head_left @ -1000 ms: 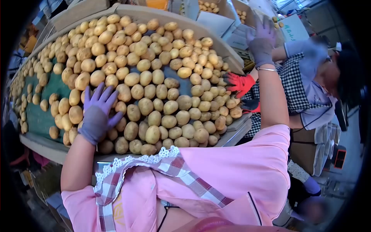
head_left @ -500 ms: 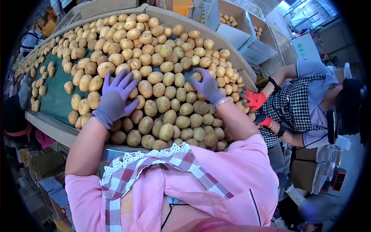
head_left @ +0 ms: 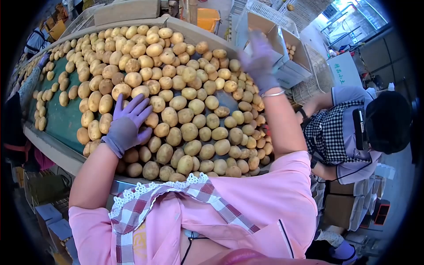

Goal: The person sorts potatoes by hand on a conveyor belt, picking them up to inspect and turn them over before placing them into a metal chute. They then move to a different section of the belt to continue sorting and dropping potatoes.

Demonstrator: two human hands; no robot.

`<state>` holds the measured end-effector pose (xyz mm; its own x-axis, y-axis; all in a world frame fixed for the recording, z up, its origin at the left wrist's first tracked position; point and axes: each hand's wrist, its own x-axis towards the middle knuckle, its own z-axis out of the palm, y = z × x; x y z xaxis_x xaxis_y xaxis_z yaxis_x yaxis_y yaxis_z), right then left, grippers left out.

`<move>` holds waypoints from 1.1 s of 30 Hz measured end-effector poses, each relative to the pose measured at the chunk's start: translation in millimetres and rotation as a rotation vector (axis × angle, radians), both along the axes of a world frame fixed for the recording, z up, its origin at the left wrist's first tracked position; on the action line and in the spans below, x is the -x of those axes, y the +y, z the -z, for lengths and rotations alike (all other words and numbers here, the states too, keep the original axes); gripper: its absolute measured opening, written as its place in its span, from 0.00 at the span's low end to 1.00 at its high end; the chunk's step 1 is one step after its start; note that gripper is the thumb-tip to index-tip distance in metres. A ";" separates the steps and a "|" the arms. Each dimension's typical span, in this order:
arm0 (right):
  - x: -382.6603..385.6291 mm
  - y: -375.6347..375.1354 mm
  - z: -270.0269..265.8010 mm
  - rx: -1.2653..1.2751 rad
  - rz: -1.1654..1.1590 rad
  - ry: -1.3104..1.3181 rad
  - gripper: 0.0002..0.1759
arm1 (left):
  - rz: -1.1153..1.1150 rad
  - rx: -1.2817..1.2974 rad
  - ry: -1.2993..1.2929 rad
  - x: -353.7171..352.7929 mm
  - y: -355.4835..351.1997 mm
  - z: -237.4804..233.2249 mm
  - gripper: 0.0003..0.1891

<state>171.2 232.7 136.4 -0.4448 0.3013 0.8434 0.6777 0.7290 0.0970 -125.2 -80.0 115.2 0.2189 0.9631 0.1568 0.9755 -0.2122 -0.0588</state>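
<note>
Many potatoes cover a sorting table, whose green surface shows on the left. My left hand, in a purple-grey glove, lies on the potatoes at the left of the heap with its fingers spread. It grips nothing that I can see. Raised over the table's far right rim is my right hand, gloved alike and close to an open cardboard box. Motion smears its fingers, so whether it holds anything cannot be made out. A lone potato shows beyond the boxes, near the top edge.
A raised rim borders the table. White plastic crates stand beside the boxes, some of which contain potatoes. At the right a co-worker in a checked apron stands close to the table. Another person's sleeve reaches in from the left.
My right hand has lifted off the potatoes and swung up and right toward the boxes. My left hand stays on the heap, slightly lower. The co-worker's red gloves are now mostly hidden.
</note>
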 end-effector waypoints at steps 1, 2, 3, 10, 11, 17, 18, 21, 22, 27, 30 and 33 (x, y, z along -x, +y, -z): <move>24.7 -34.8 27.9 0.387 -0.224 -0.041 0.32 | -0.001 0.016 0.001 -1.0 0.9 -3.6 0.33; 44.4 -82.5 40.6 0.406 -0.319 -0.112 0.32 | -0.028 0.086 0.011 -0.2 1.6 -6.0 0.36; 55.3 -116.4 63.8 0.428 -0.443 -0.192 0.33 | -0.032 0.060 0.017 0.4 1.0 -4.3 0.35; -31.0 -137.8 122.1 0.710 -0.368 -0.436 0.40 | -0.083 0.048 0.022 2.8 -4.6 -10.4 0.33; -58.8 -123.6 147.2 0.698 -0.271 -0.276 0.40 | -0.085 0.060 0.029 1.3 -4.3 -13.8 0.34; -118.8 -26.1 107.7 0.742 0.065 0.018 0.18 | -0.050 0.063 0.067 2.8 -1.7 -16.6 0.32; -94.9 -24.9 74.9 0.574 0.039 0.112 0.17 | -0.048 0.073 0.076 1.9 -1.5 -17.8 0.32; -16.5 -17.6 35.7 0.681 -0.164 0.179 0.15 | -0.042 0.086 0.090 -0.6 0.6 -23.5 0.33; 9.7 -7.8 49.0 0.765 -0.196 0.146 0.17 | -0.044 0.077 0.076 -2.0 0.6 -26.0 0.33; 89.6 -26.1 112.5 0.922 0.114 0.055 0.25 | -0.130 -0.013 0.021 -5.0 3.3 -34.3 0.31; 66.2 -59.1 112.1 0.670 -0.228 0.182 0.21 | -0.121 -0.046 0.011 0.7 1.7 -25.6 0.28; 28.7 -110.5 46.4 0.330 -0.547 -0.066 0.21 | -0.118 -0.053 0.024 3.5 0.1 -26.2 0.28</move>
